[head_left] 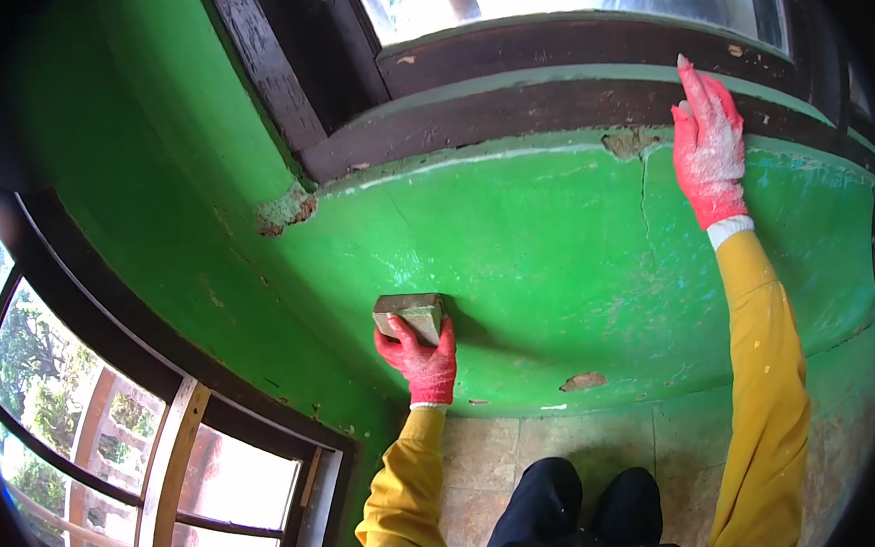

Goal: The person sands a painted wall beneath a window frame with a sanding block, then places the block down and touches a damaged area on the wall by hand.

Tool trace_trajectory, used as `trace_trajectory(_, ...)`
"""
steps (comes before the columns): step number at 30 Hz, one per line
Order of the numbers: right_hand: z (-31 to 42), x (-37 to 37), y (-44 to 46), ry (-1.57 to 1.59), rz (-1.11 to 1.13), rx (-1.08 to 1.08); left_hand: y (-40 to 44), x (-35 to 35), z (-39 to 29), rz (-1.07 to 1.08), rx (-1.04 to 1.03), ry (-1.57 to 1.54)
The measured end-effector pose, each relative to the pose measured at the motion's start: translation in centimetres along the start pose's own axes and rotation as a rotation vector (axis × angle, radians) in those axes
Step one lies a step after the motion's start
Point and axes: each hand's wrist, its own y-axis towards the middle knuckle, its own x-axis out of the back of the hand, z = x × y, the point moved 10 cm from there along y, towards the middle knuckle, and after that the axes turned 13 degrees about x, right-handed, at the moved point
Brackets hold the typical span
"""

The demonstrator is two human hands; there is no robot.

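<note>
I list: left hand (pixel 428 370), picture centre-left, gripping block (pixel 408 307) against green wall (pixel 546 252); right hand (pixel 713 151), upper right, unclenched across brown sill (pixel 518 113).

Block (pixel 410 317) in the left hand (pixel 421 367), before the wall (pixel 547 267); right hand (pixel 710 146) farther right, at the ledge (pixel 488 115) beneath the upper window (pixel 561 5); side window (pixel 63 452) at far left, floor (pixel 577 430) below the wall

A brown, rectangular block (pixel 411 304) is held against the chipped, cracked green wall (pixel 547 257), just left of the frame's centre.
</note>
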Motion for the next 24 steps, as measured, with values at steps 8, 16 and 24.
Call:
trace_trajectory(8, 0.7, -0.1, -0.2, -0.097, 0.04, 0.019, 18.1, 4.5, -15.0, -0.135, 0.071, -0.027)
trace_trajectory(16, 1.0, 0.2, 0.2, -0.068, 0.029, 0.023, -3.3, -1.6, -1.4, 0.025, -0.028, -0.027)
trace_trajectory(24, 0.6, -0.1, -0.1, -0.061, 0.029, 0.024, 15.2, 3.4, -15.6, -0.138, -0.01, -0.067)
